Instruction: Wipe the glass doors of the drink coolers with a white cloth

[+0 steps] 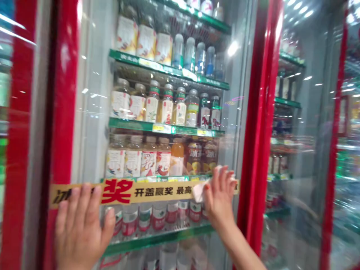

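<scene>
My left hand (80,227) lies flat at the lower left of the glass door, fingers stretched upward over the left end of a tan banner strip (182,187) with red and black characters. My right hand (221,200) is at the strip's right end, fingers bent around a white piece of cloth or tissue (198,191) pressed to the glass. Part of the white piece is hidden behind the fingers. Behind the glass, bottles with pink labels (159,217) stand just below the strip, and white-labelled bottles (132,159) stand above it.
Red door frames (260,112) stand on both sides of this glass door. Inside, green-edged shelves (165,125) carry rows of drinks. Another glass-fronted cooler (312,150) is to the right. Bright ceiling lights reflect in the glass.
</scene>
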`<state>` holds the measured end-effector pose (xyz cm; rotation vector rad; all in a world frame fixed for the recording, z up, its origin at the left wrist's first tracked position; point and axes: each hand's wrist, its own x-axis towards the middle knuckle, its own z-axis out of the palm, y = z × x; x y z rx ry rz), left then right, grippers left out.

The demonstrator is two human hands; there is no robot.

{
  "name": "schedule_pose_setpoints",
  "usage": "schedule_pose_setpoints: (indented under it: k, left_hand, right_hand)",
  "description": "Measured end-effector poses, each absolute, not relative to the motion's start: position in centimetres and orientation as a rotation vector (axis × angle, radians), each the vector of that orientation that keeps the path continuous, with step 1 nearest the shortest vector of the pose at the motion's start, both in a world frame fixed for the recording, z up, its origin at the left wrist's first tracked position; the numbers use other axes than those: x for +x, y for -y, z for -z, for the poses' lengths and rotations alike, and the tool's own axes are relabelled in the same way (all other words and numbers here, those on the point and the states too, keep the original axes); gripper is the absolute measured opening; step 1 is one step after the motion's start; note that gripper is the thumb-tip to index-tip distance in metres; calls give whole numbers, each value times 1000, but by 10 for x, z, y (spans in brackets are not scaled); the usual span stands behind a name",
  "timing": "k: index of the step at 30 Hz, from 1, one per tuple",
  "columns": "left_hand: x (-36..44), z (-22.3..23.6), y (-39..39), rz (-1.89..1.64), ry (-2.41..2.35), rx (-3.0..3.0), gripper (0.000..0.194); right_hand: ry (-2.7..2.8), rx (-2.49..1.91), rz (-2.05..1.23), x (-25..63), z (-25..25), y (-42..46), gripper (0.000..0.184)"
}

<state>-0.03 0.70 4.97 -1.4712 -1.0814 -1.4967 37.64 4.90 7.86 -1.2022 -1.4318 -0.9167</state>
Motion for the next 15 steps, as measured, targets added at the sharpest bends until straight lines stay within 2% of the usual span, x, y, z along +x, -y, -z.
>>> schedule_pose_setpoints:
  k: [2,4,7,9,11,13,15]
  left_hand:
    - [3,-55,-5,1358,1076,-1399,87]
    - [4,-58,-3,1309,1077,-1358,92]
    - [4,-57,-3,1326,1107,-1322,95]
    - [3,-56,-3,1335,1113,-1336,92]
    - [2,-53,-5,1352,1102,-1357,90]
    - [0,-51,-6,1380,1087,-1365,90]
    - [-2,-49,-7,1405,1066,-1362,91]
  right_hand:
    - [1299,-1226,813,367,-127,-56,79]
    - [1506,-1109,864,334,-153,-54,84]
    - [2137,-574,1109,271,-169,-39,80]
    - [2338,-312,1199,236,-192,-33,74]
    - [2250,-404,1168,209,-233,-32,76]
    - [2023,-632,1056,182,-274,-31,86]
    - [1917,-732,1010,154,-293,-27,92]
